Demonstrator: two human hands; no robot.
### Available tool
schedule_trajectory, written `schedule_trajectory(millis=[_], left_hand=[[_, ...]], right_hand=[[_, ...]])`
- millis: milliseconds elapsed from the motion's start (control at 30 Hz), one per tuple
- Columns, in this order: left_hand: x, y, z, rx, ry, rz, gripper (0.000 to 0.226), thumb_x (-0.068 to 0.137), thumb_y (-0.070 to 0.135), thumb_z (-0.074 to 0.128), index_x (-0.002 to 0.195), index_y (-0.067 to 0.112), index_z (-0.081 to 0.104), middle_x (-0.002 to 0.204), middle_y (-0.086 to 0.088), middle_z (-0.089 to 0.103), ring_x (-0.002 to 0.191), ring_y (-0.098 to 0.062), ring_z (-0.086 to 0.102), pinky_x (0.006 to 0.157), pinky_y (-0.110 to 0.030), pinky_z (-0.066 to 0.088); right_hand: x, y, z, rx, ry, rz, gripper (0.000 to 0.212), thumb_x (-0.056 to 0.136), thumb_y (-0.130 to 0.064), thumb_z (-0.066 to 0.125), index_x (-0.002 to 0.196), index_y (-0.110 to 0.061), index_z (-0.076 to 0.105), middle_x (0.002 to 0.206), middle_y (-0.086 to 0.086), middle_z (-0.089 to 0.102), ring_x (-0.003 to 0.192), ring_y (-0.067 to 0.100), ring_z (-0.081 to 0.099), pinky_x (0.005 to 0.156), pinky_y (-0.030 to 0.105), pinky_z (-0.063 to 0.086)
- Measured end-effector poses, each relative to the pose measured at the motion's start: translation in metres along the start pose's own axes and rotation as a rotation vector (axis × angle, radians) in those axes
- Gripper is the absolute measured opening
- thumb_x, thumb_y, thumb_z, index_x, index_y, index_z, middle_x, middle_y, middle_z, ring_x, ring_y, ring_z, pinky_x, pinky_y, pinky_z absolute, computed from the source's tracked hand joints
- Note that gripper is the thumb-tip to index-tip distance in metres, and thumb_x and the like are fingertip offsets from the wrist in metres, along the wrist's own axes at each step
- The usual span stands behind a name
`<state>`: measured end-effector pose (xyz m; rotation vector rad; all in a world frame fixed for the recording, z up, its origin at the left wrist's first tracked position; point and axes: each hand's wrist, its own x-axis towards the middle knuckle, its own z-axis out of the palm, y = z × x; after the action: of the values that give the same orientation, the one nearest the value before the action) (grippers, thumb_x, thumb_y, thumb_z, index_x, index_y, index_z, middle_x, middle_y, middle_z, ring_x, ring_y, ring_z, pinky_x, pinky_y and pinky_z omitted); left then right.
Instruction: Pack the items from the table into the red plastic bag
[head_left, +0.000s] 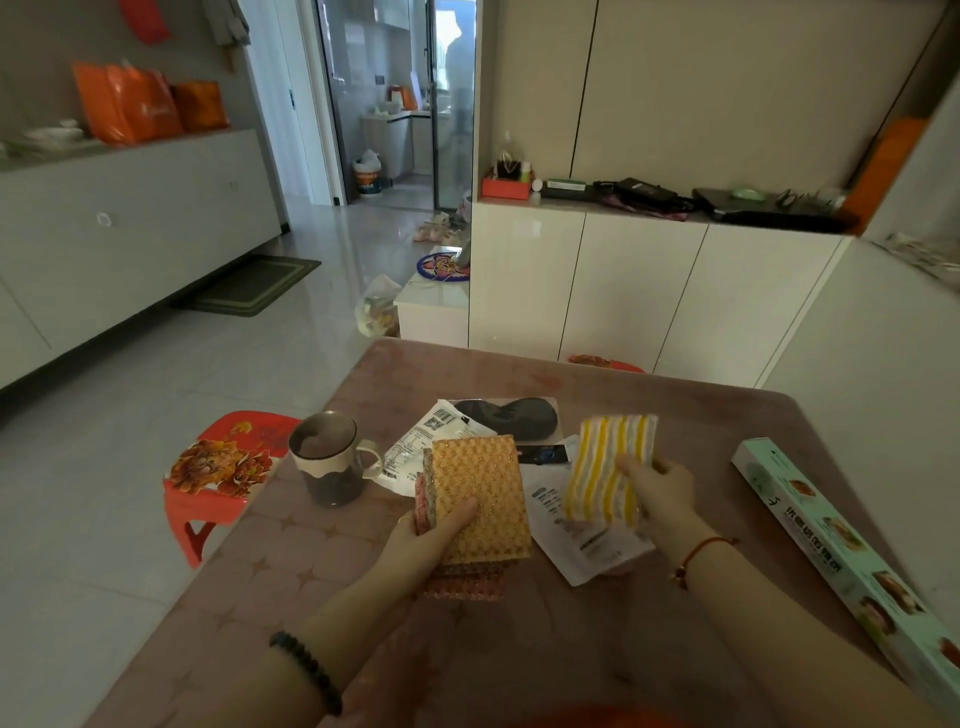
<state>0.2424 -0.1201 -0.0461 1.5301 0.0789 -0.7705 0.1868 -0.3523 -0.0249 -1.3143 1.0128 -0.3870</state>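
The left hand (434, 535) gripped a stack of sponge pads (480, 499) — orange one on top, pink ones beneath — thumb pressed on the top face. The right hand (657, 493) clasped a yellow-and-white striped cloth (608, 467), held tilted above a white printed packet (582, 545). Both were raised over the pink table (649, 649). Left of the stack stood a mug (330, 460); a long green box (841, 556) lay near the table's right edge. The red plastic bag could not be identified with certainty.
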Motion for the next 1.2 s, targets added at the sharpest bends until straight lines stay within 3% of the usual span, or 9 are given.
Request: schedule_trajectory(millis=[100,333,500,633,733,800,933,1100,1200], left_hand=[[-0.021,0.011,0.003,0.029,-0.044,0.065,0.111,0.042,0.057,0.079,0.135,0.014,0.037,0.121,-0.007,0.061,0.103,-0.024,0.064,0.090,-0.040,0.054],[-0.104,0.062,0.029,0.114,-0.312,0.229,0.097,0.050,0.088,0.053,0.135,0.041,0.040,0.143,0.006,0.047,0.130,-0.015,0.046,0.109,-0.049,0.035],[-0.177,0.088,0.036,0.376,-0.333,0.395,0.067,0.055,0.087,0.046,0.105,0.045,0.062,0.125,0.009,0.057,0.121,-0.014,0.051,0.107,-0.046,0.037],[-0.264,0.074,0.031,0.862,-0.412,0.520,0.041,0.086,0.057,0.021,0.126,0.052,0.031,0.135,0.016,0.044,0.126,-0.002,0.039,0.097,0.000,0.023],[-0.283,0.044,0.004,1.494,-0.210,0.546,0.098,0.074,0.065,0.054,0.148,0.023,0.005,0.145,-0.007,0.041,0.133,-0.020,0.040,0.104,-0.022,0.034],[-0.274,0.026,-0.007,1.688,-0.052,0.533,0.089,0.074,0.062,0.058,0.141,0.016,0.025,0.131,-0.009,0.055,0.117,-0.027,0.054,0.094,-0.037,0.046],[-0.264,0.016,-0.014,1.549,0.048,0.613,0.033,0.086,0.043,0.054,0.090,0.011,0.055,0.093,-0.009,0.064,0.085,-0.028,0.063,0.066,-0.032,0.045],[-0.267,0.022,-0.017,1.370,0.110,0.798,0.025,0.094,0.023,0.043,0.088,0.006,0.060,0.094,-0.017,0.063,0.086,-0.035,0.061,0.074,-0.037,0.049],[-0.264,0.028,-0.020,1.284,0.119,0.832,0.032,0.095,0.025,0.041,0.084,0.003,0.061,0.089,-0.019,0.063,0.082,-0.034,0.060,0.079,-0.046,0.050]], right_hand=[[-0.048,-0.032,0.000,0.300,-0.285,-0.044,0.024,0.090,-0.010,0.055,0.114,-0.005,0.056,0.095,0.006,0.065,0.084,0.019,0.064,0.070,0.033,0.052],[-0.168,-0.062,-0.024,0.115,-0.502,-0.299,0.025,0.088,-0.019,0.059,0.100,-0.039,0.049,0.106,-0.006,0.064,0.096,0.015,0.065,0.082,0.035,0.054],[-0.247,-0.097,-0.077,0.118,-0.736,-0.247,0.042,0.064,-0.022,0.067,0.105,-0.024,0.058,0.094,0.000,0.074,0.082,0.015,0.072,0.067,0.029,0.060],[-0.297,-0.094,-0.130,0.078,-0.535,-0.551,0.063,0.054,-0.026,0.083,0.113,-0.018,0.061,0.098,-0.005,0.075,0.090,0.013,0.071,0.071,0.026,0.058],[-0.339,-0.062,-0.159,-0.176,-0.266,-0.976,0.073,0.058,-0.036,0.078,0.124,-0.016,0.053,0.107,-0.012,0.068,0.099,0.002,0.066,0.080,0.016,0.053],[-0.346,-0.028,-0.160,-0.398,-0.251,-1.173,0.069,0.062,-0.038,0.072,0.125,-0.026,0.045,0.114,-0.016,0.057,0.108,0.000,0.057,0.090,0.013,0.046],[-0.344,0.053,-0.153,-0.911,-0.368,-1.348,0.056,0.076,-0.054,0.059,0.124,-0.027,0.048,0.124,-0.007,0.048,0.115,0.011,0.047,0.104,0.039,0.035],[-0.351,0.121,-0.188,-1.212,-0.260,-1.494,0.095,0.047,-0.036,0.084,0.127,-0.030,0.034,0.120,0.001,0.042,0.110,0.024,0.043,0.093,0.045,0.032],[-0.346,0.122,-0.218,-1.399,-0.257,-1.460,0.080,0.053,-0.039,0.079,0.124,-0.029,0.041,0.120,0.003,0.042,0.111,0.024,0.042,0.100,0.041,0.025]])
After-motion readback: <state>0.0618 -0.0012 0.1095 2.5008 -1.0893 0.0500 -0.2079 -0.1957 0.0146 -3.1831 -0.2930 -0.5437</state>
